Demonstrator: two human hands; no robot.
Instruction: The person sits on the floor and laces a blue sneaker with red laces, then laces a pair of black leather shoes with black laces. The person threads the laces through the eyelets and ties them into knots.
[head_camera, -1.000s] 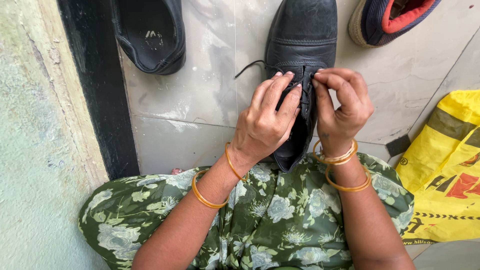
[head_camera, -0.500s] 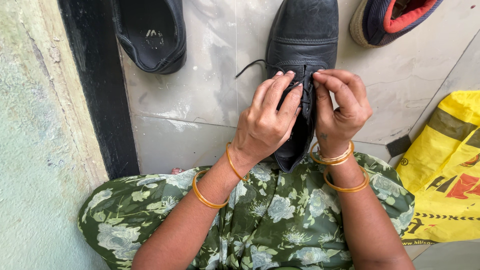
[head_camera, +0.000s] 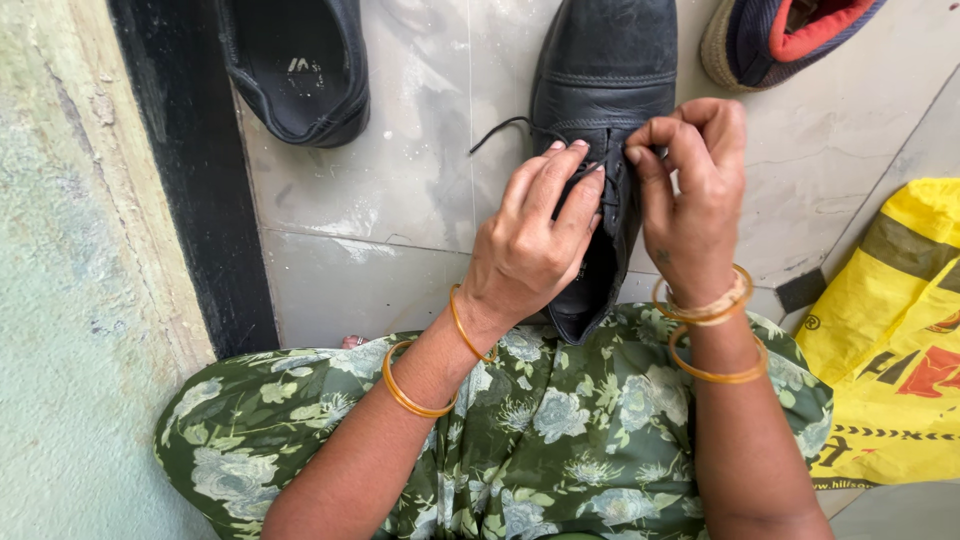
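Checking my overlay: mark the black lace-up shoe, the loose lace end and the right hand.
black lace-up shoe (head_camera: 605, 60): head view, on the toe cap leather.
loose lace end (head_camera: 497, 131): head view, on the free strand left of the shoe.
right hand (head_camera: 690, 195): head view, on the back of the hand.

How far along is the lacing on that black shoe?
Done: nothing clearly; eyelets hidden. In hand: left hand presses the black lace-up shoe at its lace area; right hand pinches there. Left: one lace end trails loose on the floor; no knot or bow visible.
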